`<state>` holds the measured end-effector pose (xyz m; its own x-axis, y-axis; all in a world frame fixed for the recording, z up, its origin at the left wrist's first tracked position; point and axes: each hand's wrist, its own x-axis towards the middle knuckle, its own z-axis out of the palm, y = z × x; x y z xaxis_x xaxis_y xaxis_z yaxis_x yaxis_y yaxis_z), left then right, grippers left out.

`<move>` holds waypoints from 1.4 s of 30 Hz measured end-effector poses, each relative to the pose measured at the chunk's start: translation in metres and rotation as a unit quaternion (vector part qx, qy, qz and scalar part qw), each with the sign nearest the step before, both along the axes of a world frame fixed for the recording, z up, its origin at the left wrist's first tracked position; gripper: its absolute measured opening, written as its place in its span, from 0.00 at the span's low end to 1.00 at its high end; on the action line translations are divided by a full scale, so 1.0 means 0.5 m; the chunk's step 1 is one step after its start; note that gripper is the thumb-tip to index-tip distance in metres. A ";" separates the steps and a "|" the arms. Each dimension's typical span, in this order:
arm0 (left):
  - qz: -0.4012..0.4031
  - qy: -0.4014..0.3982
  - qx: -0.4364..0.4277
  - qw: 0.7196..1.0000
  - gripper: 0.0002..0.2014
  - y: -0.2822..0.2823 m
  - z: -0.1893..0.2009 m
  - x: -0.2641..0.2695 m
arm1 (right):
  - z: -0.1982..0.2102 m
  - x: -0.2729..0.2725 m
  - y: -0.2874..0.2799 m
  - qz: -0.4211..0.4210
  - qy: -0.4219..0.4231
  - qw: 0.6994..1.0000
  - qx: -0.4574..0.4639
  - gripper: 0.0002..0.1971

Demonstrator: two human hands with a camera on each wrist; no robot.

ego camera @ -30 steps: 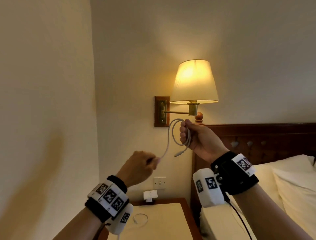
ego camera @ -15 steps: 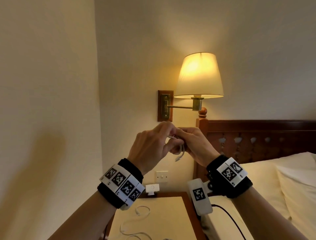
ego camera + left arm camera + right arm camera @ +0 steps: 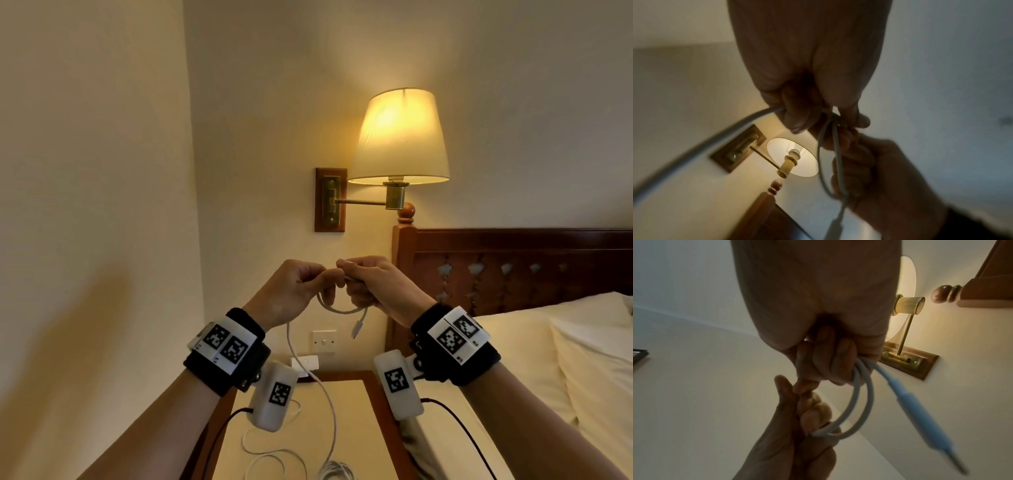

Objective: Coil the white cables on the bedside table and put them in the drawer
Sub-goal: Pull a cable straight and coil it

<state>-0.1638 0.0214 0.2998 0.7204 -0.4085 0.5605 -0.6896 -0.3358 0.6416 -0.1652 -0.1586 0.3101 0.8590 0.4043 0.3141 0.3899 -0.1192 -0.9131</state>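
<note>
Both hands are raised together in front of the wall, above the bedside table (image 3: 349, 428). My right hand (image 3: 373, 287) grips small loops of a white cable (image 3: 342, 310), and the plug end (image 3: 358, 329) hangs below them. My left hand (image 3: 301, 287) pinches the same cable just left of the loops. Its free length (image 3: 308, 370) runs down to the tabletop. In the right wrist view the loops (image 3: 863, 402) and plug (image 3: 920, 410) show under my curled fingers. In the left wrist view the cable (image 3: 828, 154) passes between both hands. More white cable (image 3: 274, 455) lies loose on the table.
A lit wall lamp (image 3: 399, 137) on a brass arm hangs just above the hands. A wooden headboard (image 3: 513, 260) and a bed with pillows (image 3: 548, 359) are on the right. A wall switch (image 3: 323, 341) and a white plug (image 3: 305, 363) sit behind the table. The wall closes the left side.
My left hand has come up to meet the right hand, adding a loop to the coil. Both hands have since sunk lower, with the cable trailing to the table.
</note>
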 end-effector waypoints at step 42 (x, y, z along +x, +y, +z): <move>0.133 -0.418 0.180 0.880 0.15 -0.009 -0.037 -0.024 | -0.029 -0.010 -0.011 -0.026 -0.076 0.997 -0.005 0.18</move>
<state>-0.1760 0.0168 0.2811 0.2144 -0.5470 0.8092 -0.7361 -0.6351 -0.2342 -0.1702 -0.1639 0.2958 0.8219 0.3632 0.4387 0.5167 -0.1513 -0.8427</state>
